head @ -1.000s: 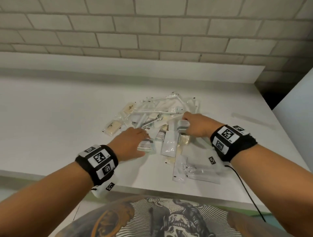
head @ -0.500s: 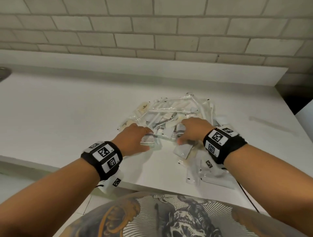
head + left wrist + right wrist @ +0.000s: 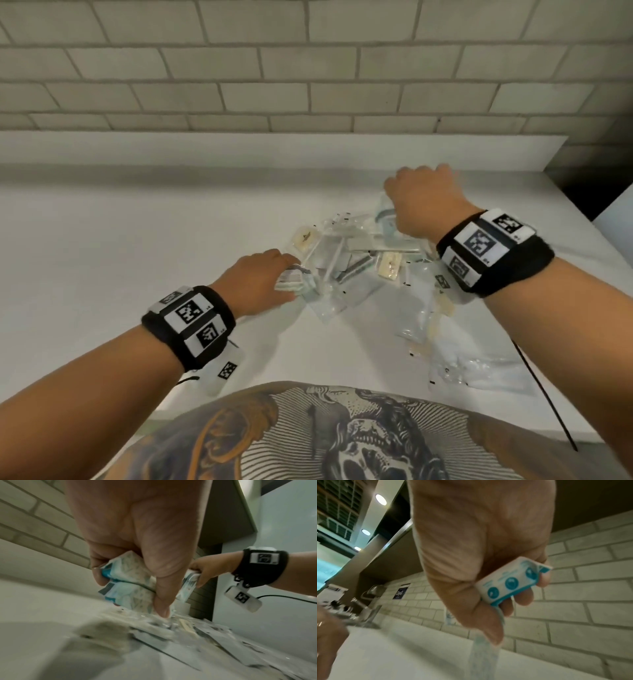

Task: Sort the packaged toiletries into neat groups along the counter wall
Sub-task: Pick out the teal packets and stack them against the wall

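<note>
A loose pile of clear-wrapped toiletries [image 3: 356, 260] lies in the middle of the white counter [image 3: 137, 240]. My left hand [image 3: 260, 281] sits at the pile's left edge and grips a white and teal packet [image 3: 130, 582] between thumb and fingers, just above the pile. My right hand [image 3: 421, 198] is raised over the pile's far side, close to the wall, and holds a small white box with teal round icons [image 3: 511, 580] in curled fingers. In the left wrist view the right hand [image 3: 205, 568] shows behind with its box.
A grey brick wall [image 3: 308, 68] with a low white upstand [image 3: 274, 147] runs along the back of the counter. More clear packets [image 3: 472, 370] lie near the front right edge beside a black cable [image 3: 544, 401]. A tap [image 3: 368, 609] stands far left.
My right hand has lifted off the pile and moved toward the wall with the small box. My left hand stays at the pile's left edge with its packet.
</note>
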Action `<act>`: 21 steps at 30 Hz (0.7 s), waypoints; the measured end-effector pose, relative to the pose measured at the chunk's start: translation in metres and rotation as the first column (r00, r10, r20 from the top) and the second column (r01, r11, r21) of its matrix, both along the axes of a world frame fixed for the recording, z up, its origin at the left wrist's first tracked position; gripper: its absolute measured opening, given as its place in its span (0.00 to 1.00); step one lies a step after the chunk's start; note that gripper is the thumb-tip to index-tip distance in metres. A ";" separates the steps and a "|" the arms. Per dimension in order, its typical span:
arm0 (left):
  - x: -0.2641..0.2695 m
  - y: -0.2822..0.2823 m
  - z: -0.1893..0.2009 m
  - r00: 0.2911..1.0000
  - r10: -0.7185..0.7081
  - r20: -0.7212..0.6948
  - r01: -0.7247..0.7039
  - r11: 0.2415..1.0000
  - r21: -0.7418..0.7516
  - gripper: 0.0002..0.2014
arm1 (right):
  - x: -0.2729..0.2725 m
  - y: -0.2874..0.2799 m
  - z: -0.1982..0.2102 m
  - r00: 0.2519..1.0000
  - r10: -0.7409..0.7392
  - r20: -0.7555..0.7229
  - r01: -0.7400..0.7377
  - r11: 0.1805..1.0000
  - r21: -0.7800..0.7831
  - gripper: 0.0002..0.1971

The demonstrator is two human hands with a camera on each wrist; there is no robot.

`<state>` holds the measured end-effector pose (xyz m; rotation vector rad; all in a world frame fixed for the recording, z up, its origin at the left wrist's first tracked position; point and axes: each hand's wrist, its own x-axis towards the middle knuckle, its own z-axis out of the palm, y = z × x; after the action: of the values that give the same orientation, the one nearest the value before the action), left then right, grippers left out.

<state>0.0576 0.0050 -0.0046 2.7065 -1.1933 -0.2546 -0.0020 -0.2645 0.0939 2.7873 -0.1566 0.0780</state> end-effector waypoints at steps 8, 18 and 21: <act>0.067 0.057 -0.012 0.988 0.151 -0.025 -0.148 0.985 0.088 0.30 | 0.031 0.111 -0.033 0.963 0.000 -0.269 0.211 0.617 0.758 0.16; 0.096 0.121 -0.028 0.965 0.207 -0.162 -0.203 0.978 0.043 0.38 | 0.065 0.180 -0.111 0.933 0.010 -0.361 0.191 0.834 0.517 0.36; 0.096 0.124 -0.024 0.946 0.166 -0.278 -0.176 0.984 -0.013 0.38 | 0.079 0.167 -0.100 0.906 -0.084 -0.414 0.283 0.849 0.447 0.32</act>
<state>0.1531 0.1292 -0.0287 2.6117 -0.8708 -0.5581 0.0774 -0.0972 -0.0066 3.2052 -0.3998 -0.6452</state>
